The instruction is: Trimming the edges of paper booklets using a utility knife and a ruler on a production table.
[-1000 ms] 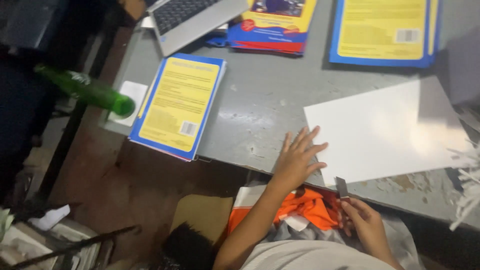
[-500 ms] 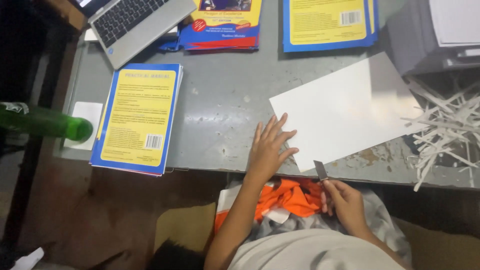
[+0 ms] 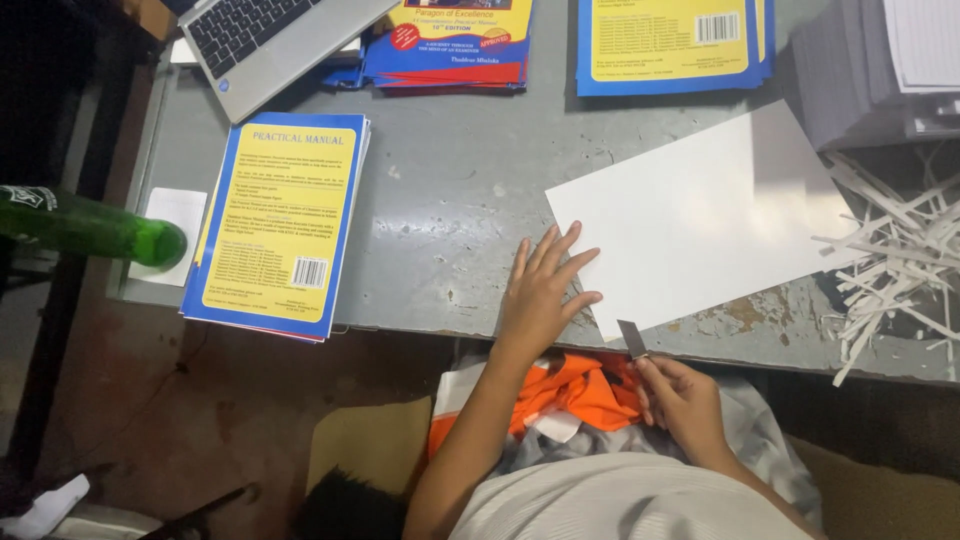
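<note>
My left hand [image 3: 541, 290] lies flat on the grey table [image 3: 450, 200], fingers spread, its fingertips resting on the near left corner of a large white sheet of paper [image 3: 700, 220]. My right hand [image 3: 680, 398] is below the table's front edge, over my lap, pinching a small thin grey blade [image 3: 632, 338] that points up at the sheet's near edge. An orange cloth [image 3: 570, 390] lies in my lap between the two hands.
A yellow-and-blue book stack [image 3: 280, 225] lies at the left, a green bottle [image 3: 85, 228] beside it. A laptop [image 3: 270, 40] and more books [image 3: 460, 40] sit at the back. Several white paper strips [image 3: 890, 260] pile at the right, under a grey paper stack [image 3: 870, 70].
The view has shifted, so the table sits further left and higher in frame. My left hand stays on the sheet's corner and my right hand still holds the blade near the sheet's edge.
</note>
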